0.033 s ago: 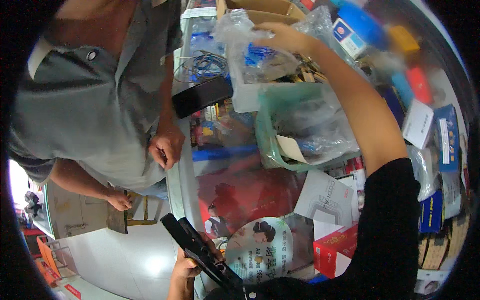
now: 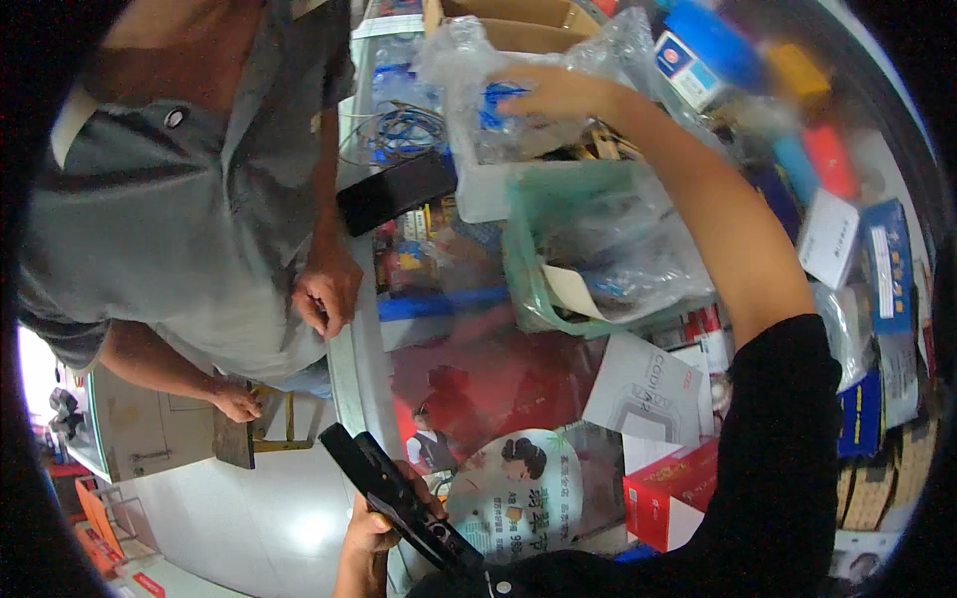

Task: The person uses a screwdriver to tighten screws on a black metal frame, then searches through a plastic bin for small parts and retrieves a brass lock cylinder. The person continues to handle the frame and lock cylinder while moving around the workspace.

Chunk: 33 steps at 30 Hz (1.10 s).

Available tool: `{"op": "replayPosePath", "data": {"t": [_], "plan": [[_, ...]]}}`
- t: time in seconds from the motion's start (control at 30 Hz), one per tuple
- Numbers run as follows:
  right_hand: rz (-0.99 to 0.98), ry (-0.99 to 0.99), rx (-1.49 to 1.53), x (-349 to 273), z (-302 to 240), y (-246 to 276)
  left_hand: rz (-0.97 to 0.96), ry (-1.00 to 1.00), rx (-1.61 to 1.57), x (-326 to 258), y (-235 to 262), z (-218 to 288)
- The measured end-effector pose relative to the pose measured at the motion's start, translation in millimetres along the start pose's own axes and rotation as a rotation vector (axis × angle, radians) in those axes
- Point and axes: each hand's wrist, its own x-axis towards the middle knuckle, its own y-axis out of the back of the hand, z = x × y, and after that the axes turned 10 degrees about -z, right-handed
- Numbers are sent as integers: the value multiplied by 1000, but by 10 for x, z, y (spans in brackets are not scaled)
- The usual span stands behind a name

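At the lower left my left hand (image 2: 384,518) is closed around a long black device (image 2: 397,495) made of two flat pieces side by side, with small round details; its exact kind is unclear. My right hand (image 2: 563,97) reaches across the counter into a white plastic box (image 2: 482,189). Its fingers are slightly blurred and apart, beside a bunch of thin blue pieces (image 2: 495,103). Clear plastic wrap (image 2: 461,50) lies over the box's far corner. Below this box stands a green translucent basket (image 2: 525,289) lined with clear bags.
Across the counter stands a person in a grey shirt (image 2: 150,239). A black phone (image 2: 397,194), coiled cables (image 2: 411,130), a cardboard box (image 2: 528,38), a white box (image 2: 646,391) and a red box (image 2: 666,490) lie on the glass counter. Several packages crowd the right side.
My right hand has come slightly lower in the box, and its fingers now show beside the blue pieces. The whole view has shifted a little. My left hand keeps its hold.
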Motion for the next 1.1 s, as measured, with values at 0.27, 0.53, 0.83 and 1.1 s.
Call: {"op": "replayPosePath", "data": {"t": [0.27, 0.53, 0.83, 1.1], "plan": [[-307, -271, 202, -1095, -300, 588, -91, 37, 90, -28, -176, 1], [-341, -392, -596, -2311, -670, -88, -108, 30, 57, -87, -270, -17], [59, -225, -760, -2232, -476, 193, -78, -23, 99, -223, -245, -22], [449, -496, -874, -2152, -333, 1562, -6, -9, 119, -85, -354, -106]]}}
